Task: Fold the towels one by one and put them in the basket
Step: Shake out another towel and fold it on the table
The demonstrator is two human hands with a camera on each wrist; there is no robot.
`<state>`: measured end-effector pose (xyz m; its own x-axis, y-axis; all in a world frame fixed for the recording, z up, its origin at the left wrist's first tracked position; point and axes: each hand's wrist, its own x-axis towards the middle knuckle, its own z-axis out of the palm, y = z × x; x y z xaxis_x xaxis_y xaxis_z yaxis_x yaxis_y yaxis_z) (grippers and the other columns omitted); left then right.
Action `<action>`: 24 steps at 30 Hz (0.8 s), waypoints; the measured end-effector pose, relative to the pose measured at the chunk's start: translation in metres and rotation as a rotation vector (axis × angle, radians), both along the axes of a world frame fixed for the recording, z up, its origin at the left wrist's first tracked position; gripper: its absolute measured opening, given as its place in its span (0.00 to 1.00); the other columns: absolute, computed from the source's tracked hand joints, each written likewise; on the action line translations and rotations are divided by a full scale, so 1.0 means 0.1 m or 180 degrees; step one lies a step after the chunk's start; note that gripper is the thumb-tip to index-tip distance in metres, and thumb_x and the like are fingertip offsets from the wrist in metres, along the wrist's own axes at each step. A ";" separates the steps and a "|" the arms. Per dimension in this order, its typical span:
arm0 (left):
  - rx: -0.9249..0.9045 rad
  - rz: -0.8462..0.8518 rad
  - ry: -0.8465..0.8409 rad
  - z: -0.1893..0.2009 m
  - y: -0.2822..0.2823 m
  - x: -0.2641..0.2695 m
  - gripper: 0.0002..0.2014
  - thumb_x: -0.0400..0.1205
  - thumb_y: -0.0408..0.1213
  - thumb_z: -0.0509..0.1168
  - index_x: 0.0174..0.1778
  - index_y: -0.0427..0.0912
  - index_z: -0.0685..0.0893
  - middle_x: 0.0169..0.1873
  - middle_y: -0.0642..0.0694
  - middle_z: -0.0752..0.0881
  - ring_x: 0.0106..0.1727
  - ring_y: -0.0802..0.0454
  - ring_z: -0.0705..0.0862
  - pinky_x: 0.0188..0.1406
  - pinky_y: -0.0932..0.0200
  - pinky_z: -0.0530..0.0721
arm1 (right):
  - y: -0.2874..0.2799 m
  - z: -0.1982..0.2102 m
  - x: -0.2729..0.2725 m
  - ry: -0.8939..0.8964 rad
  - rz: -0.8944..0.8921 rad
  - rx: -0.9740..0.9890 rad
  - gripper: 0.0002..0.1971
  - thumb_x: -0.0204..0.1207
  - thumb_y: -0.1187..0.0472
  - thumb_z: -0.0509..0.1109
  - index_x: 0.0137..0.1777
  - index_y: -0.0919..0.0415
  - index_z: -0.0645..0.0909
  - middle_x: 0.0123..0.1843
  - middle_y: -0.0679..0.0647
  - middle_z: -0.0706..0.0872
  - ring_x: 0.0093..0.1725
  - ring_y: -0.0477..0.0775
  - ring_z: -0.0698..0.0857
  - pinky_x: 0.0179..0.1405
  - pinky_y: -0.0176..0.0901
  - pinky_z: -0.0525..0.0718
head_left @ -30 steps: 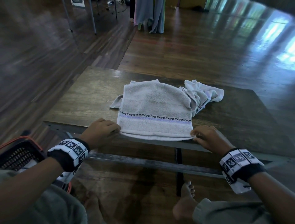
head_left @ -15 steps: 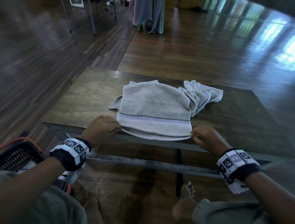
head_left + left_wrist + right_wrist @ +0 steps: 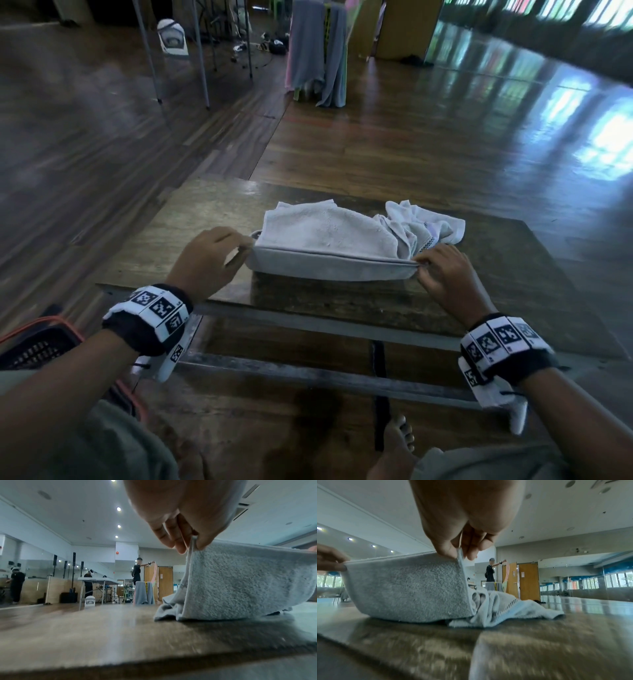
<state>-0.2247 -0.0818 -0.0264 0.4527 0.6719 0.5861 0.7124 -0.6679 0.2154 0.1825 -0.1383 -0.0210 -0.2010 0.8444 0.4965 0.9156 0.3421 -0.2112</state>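
A grey towel [image 3: 325,236] lies on the wooden table [image 3: 191,233], its near edge lifted off the surface. My left hand [image 3: 245,245] pinches the left near corner, seen close in the left wrist view where thumb and fingers [image 3: 181,547] clamp the towel [image 3: 240,582] hem. My right hand [image 3: 419,265] pinches the right near corner; in the right wrist view its fingertips [image 3: 447,551] hold the towel [image 3: 406,585] hem. A second, crumpled white towel [image 3: 424,224] lies against the right side of the first, also visible as the crumpled towel [image 3: 505,609]. The black basket [image 3: 34,346] with an orange rim sits at the lower left.
The table's near edge [image 3: 308,322] runs below my wrists, with a metal bar under it. My bare foot [image 3: 394,448] is on the floor beneath. Grey cloths hang on a rack [image 3: 318,51] far behind, near table legs [image 3: 202,54]. Other people stand in the distance.
Both hands have lifted the towel's near edge from the table's front edge and carried it up and away from me, over the towel. The striped band is now hidden.
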 end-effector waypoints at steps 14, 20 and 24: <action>0.0164 -0.0148 -0.1200 1.63 0.01 -0.03 0.04 0.81 0.37 0.63 0.48 0.51 0.76 0.38 0.62 0.81 0.38 0.67 0.78 0.38 0.82 0.72 | -0.07 1.74 -0.21 0.1040 -0.0054 0.0447 0.09 0.76 0.66 0.69 0.54 0.55 0.81 0.46 0.43 0.82 0.44 0.30 0.80 0.41 0.19 0.73; 0.0145 -0.0278 -0.1053 1.93 -0.09 -0.24 0.05 0.74 0.59 0.62 0.42 0.67 0.79 0.41 0.64 0.86 0.41 0.61 0.84 0.40 0.66 0.79 | -0.27 2.04 -0.15 0.1001 -0.0078 0.0382 0.06 0.75 0.64 0.71 0.50 0.56 0.85 0.39 0.38 0.84 0.38 0.26 0.81 0.36 0.18 0.73; 0.0253 -0.0242 -0.0885 2.03 -0.18 -0.28 0.07 0.75 0.61 0.58 0.41 0.67 0.78 0.39 0.74 0.83 0.43 0.61 0.84 0.40 0.66 0.79 | -0.42 2.09 -0.16 0.0947 -0.0051 0.0355 0.06 0.75 0.64 0.72 0.50 0.59 0.86 0.37 0.41 0.85 0.34 0.29 0.81 0.33 0.19 0.73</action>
